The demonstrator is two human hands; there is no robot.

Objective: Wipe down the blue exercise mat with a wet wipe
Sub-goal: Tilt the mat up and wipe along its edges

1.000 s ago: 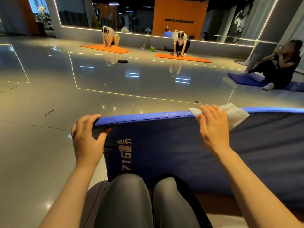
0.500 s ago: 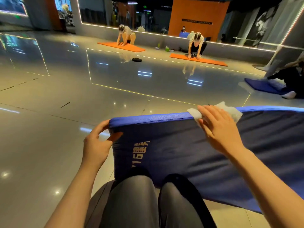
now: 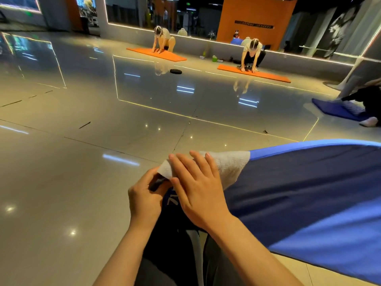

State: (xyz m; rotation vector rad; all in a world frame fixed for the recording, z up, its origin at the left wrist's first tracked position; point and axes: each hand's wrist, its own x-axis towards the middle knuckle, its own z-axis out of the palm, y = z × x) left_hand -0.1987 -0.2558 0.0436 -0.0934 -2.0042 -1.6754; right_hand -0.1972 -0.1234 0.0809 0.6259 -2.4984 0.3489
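The blue exercise mat [image 3: 305,182] stands on its long edge across my lap, its top edge running up to the right. A white wet wipe [image 3: 228,164] lies draped over that top edge at the mat's left corner. My right hand [image 3: 198,188] presses flat on the wipe with straight fingers. My left hand [image 3: 144,195] grips the mat's left corner just below the wipe, fingers curled round the edge. The corner itself is hidden under both hands.
Glossy tiled floor [image 3: 82,162] spreads ahead and to the left. Two people kneel on orange mats [image 3: 253,73] at the far wall. A black disc [image 3: 175,71] lies on the floor. A seated person on another blue mat [image 3: 338,110] is at the right.
My right hand slid the wipe left along the mat's top edge to the corner by my left hand. The mat's left end dropped and the view turned left.
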